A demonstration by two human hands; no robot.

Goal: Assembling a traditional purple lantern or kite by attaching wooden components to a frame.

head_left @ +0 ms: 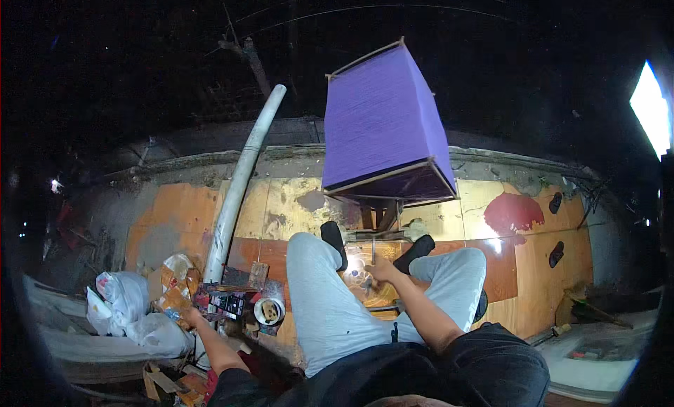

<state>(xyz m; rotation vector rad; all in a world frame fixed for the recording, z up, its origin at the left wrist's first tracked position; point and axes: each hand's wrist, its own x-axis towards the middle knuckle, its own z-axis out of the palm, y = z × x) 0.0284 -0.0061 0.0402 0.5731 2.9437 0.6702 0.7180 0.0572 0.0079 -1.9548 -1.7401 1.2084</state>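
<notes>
A large four-sided wooden frame, wound with purple thread (382, 123), stands tilted in front of me, wider toward its lower end. Below it, between my legs, my right hand (381, 270) is closed around a thin rod (373, 249) under the frame. My left hand (188, 317) reaches out to the left and touches a clear plastic bag with orange-brown contents (179, 284). Its fingers are too small and partly hidden to make out.
White plastic bags (126, 302) lie at the left. A long pale pipe (246, 182) slants away beside a white tub (269, 311) and a dark phone-like device (227, 305). Dark slippers (556, 254) lie on the patchwork floor at the right. A bright light (649, 109) shines there.
</notes>
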